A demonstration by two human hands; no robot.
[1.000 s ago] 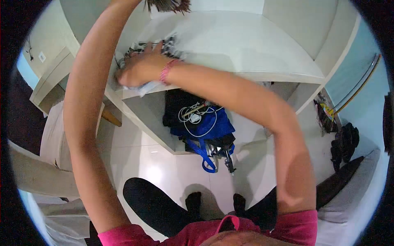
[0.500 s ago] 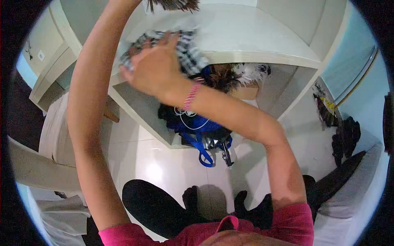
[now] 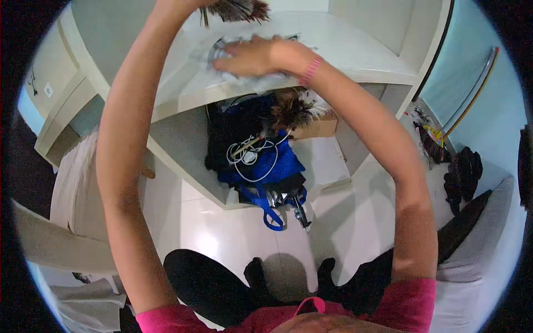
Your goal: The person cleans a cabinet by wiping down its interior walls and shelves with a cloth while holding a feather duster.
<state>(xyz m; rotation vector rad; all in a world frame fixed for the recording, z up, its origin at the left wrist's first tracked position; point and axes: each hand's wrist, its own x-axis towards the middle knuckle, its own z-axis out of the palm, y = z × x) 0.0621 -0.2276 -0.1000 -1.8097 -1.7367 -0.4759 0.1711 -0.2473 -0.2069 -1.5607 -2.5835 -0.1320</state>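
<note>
My right hand (image 3: 250, 57), a striped band at its wrist, presses a black-and-white checkered cloth (image 3: 219, 50) against the white shelf (image 3: 355, 47). Motion smears the cloth and fingers. At the top edge, my left hand (image 3: 186, 3) is mostly cut off by the frame. Beside it hangs a bundle of brown feathers (image 3: 237, 10), apparently a feather duster in that hand, held just above the shelf.
Under the shelf, a compartment holds a blue bag (image 3: 277, 164), a coiled white cable (image 3: 250, 158), brown feathers (image 3: 291, 114) and a cardboard box (image 3: 316, 127). A cushioned chair (image 3: 75, 186) stands at left. Dark items (image 3: 463, 172) lie by the right wall.
My right hand has swept the cloth rightward along the shelf, uncovering the compartment below. The left hand and feathers stay near the top edge. The view has shifted slightly.
</note>
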